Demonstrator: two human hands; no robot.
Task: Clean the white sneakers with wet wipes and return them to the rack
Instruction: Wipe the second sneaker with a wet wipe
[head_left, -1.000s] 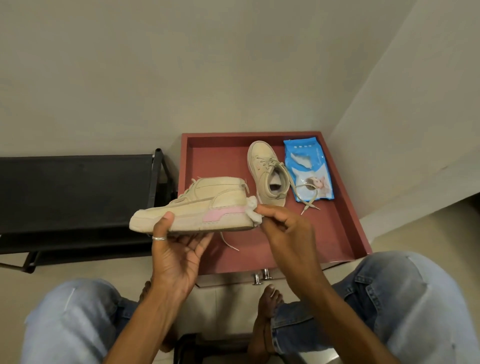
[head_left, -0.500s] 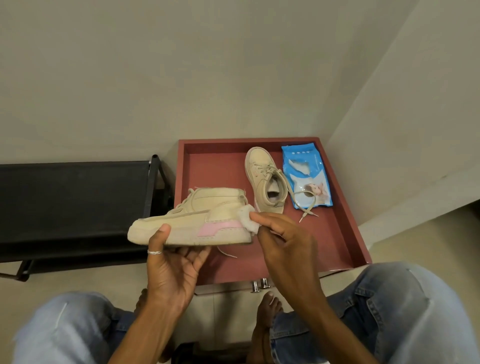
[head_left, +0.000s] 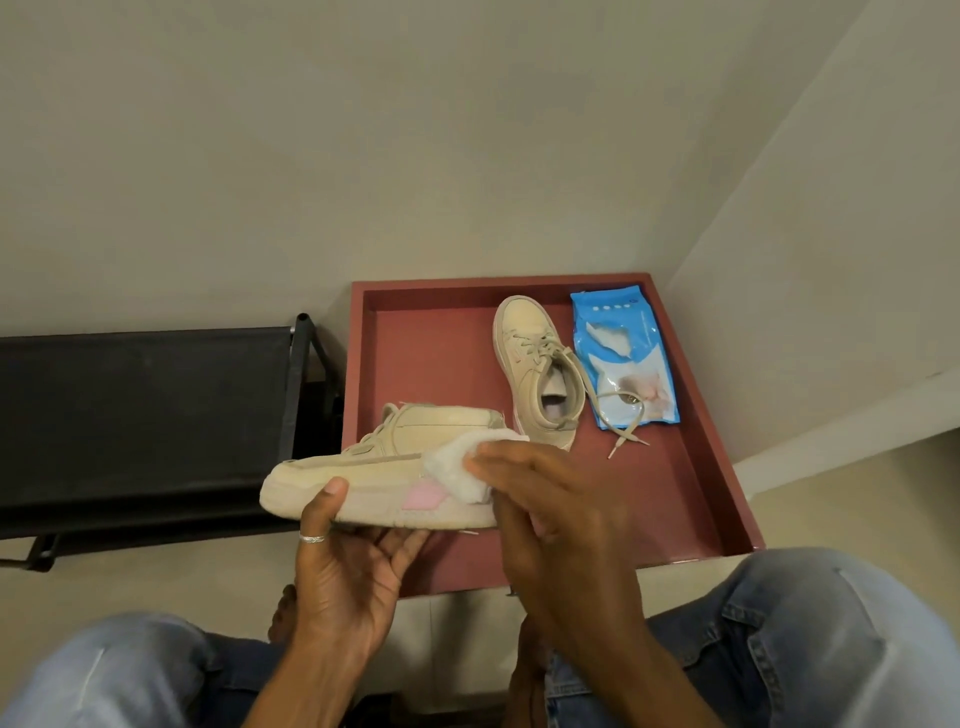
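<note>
sitting in tray (head_left: 441, 358): sneaker (head_left: 524, 332), wipes pack (head_left: 636, 322)

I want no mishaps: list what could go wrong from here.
The sneaker lies in the left hand, thumb on its side; the right hand pressing the wipe could tip it off. The loose lace of the other sneaker lies across the wipes pack, so pulling a fresh wipe might snag it.

Red tray (head_left: 431, 364): sneaker (head_left: 540, 374), wipes pack (head_left: 623, 358)
</note>
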